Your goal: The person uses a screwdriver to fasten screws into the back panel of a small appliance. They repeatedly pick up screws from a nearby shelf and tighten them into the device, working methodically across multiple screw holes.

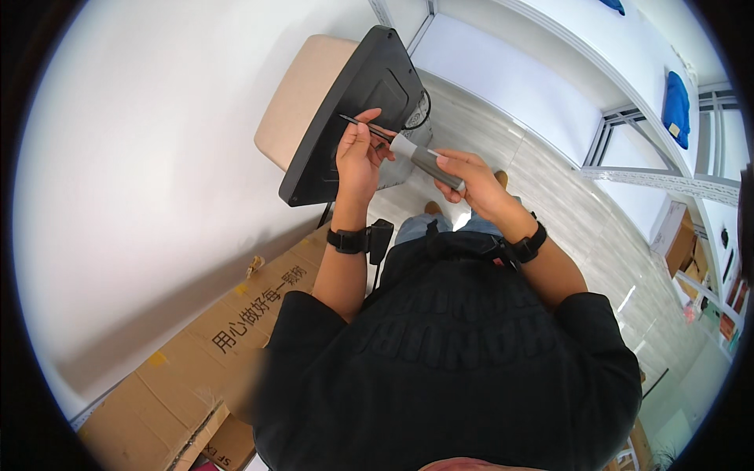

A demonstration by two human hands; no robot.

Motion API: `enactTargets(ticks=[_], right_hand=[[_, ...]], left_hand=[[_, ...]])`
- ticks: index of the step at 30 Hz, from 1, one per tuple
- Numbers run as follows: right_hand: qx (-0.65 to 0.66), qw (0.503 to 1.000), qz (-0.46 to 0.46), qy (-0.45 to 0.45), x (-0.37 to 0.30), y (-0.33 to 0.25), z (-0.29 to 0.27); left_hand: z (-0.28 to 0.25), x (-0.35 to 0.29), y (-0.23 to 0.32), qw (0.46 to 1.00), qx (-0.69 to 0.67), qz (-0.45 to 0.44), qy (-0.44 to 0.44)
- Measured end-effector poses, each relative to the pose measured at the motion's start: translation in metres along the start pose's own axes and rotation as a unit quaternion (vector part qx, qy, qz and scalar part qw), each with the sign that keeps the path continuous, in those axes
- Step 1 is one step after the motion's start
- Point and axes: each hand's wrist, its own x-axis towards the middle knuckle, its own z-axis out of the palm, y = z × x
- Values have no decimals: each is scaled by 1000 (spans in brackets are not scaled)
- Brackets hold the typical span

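A screwdriver with a light and dark grey handle and a dark shaft is between my two hands. My right hand is closed around the back of the handle. The fingers of my left hand pinch the shaft, and its tip pokes out past them on the left. Just beyond my left hand is a tilted black panel with screw holes at its corners. A rounded beige block adjoins the panel's back side. From this view I cannot tell whether the tip touches the panel.
A long brown cardboard box lies along the white wall at my left. A black cable curls beside the panel. White shelving with metal frames stands to the right and holds a blue item. The floor is grey wood-look.
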Motion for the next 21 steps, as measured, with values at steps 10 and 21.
enactTargets(ticks=[10,21], right_hand=[[-19,1000,-1,-10,1,-3,0],[-190,975,-102,51,7,-3,6]], left_hand=[[-2,2,-1,1000,-10,3,-6],[-2,4,1,999,-42,10,-8]])
